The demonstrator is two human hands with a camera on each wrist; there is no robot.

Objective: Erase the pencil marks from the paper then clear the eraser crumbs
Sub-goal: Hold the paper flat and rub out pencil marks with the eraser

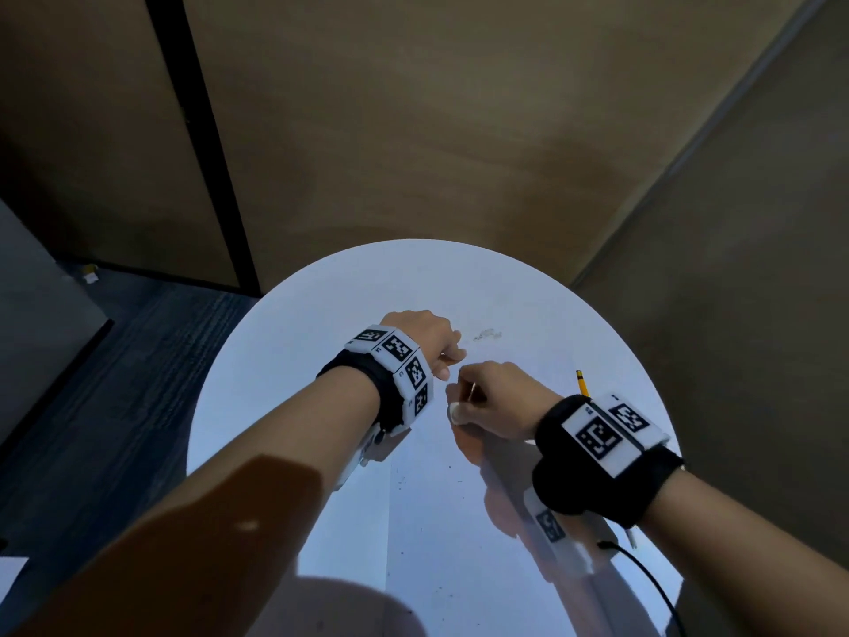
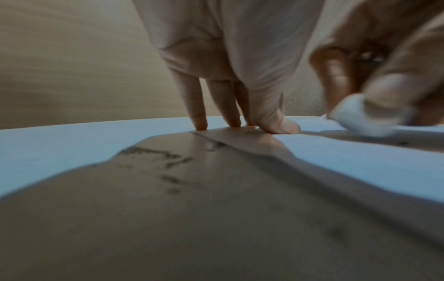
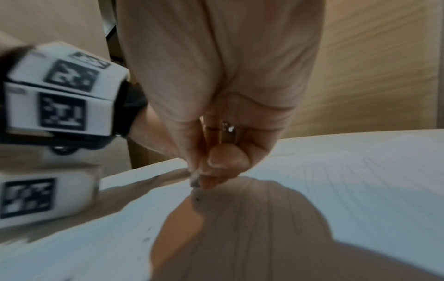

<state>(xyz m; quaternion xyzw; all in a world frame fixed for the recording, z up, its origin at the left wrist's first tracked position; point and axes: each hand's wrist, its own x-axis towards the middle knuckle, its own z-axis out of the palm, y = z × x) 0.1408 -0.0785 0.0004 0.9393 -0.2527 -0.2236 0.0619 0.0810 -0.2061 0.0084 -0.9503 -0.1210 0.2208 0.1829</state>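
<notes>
A white sheet of paper [image 1: 441, 521] lies on the round white table [image 1: 285, 342]. My left hand [image 1: 427, 337] presses straight fingertips [image 2: 201, 124] down at the sheet's far edge. Just right of it, my right hand [image 1: 487, 397] pinches a small white eraser [image 2: 360, 116] between thumb and fingers, its tip [image 3: 195, 179] at the paper. Blurred dark pencil marks [image 2: 156, 157] show in the shadow under my left wrist. Dark specks [image 1: 404, 480] dot the sheet. A grey patch of crumbs [image 1: 487, 334] lies on the table beyond the hands.
A yellow pencil [image 1: 582, 383] lies on the table to the right, partly behind my right wrist band. A black cable [image 1: 652, 581] trails from that wrist. Wooden wall panels [image 1: 459, 131] stand close behind the table; dark floor [image 1: 115, 383] lies to the left.
</notes>
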